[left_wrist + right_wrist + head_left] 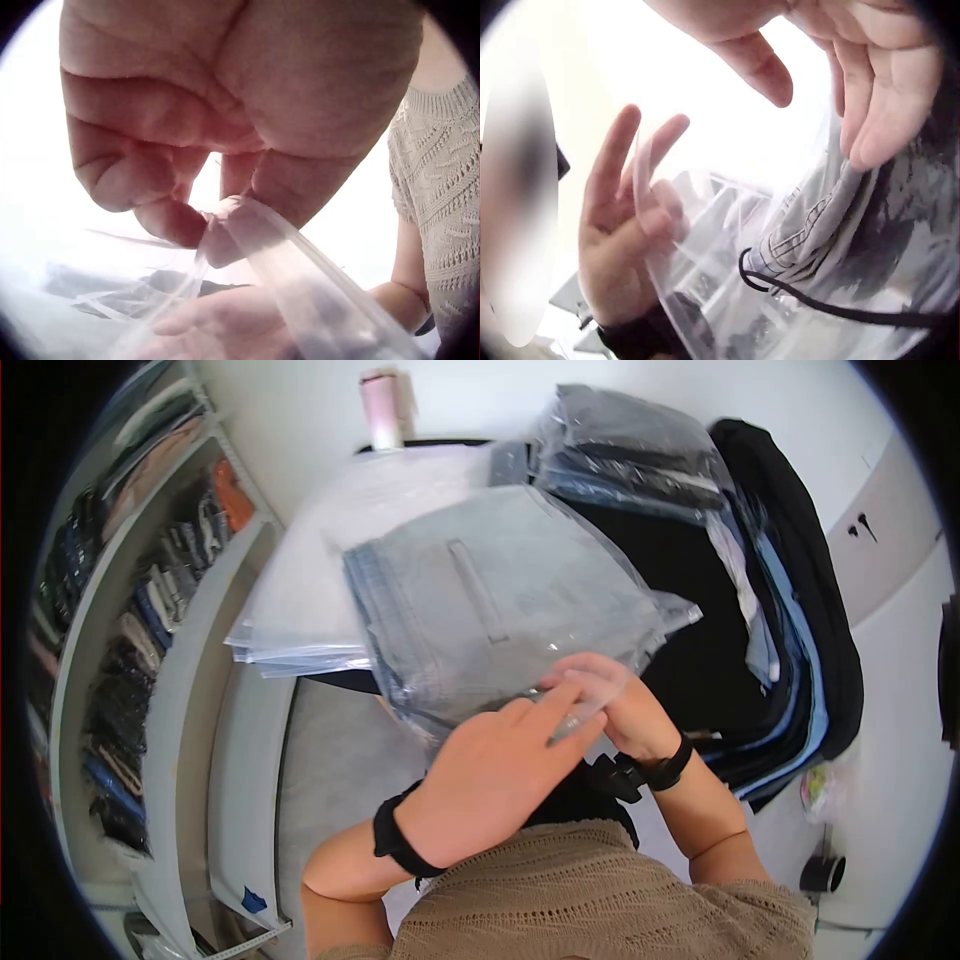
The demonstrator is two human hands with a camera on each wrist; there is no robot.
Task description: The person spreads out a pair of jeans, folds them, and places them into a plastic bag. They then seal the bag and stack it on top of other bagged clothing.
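Note:
A folded pale grey-blue denim garment [440, 585] lies inside a clear plastic bag [675, 612] in front of the person. My left hand [495, 775] pinches the edge of the bag's film between thumb and fingertips, as the left wrist view shows. Beside it, my right hand [625, 705] is at the near edge of the bag, partly behind the film. Its fingers [885, 112] are straight, with the tips at the garment's stitched edge, and the thumb stands apart. A black cord [847, 311] runs out from the garment's edge in the right wrist view.
A stack of clear bags [300, 590] lies under and left of the garment. Bagged dark clothes [640, 455] sit on the black surface [650, 560] behind. More garments [800, 630] hang along its right side. A pink bottle [380, 410] stands at the back; shelves [190, 660] line the left.

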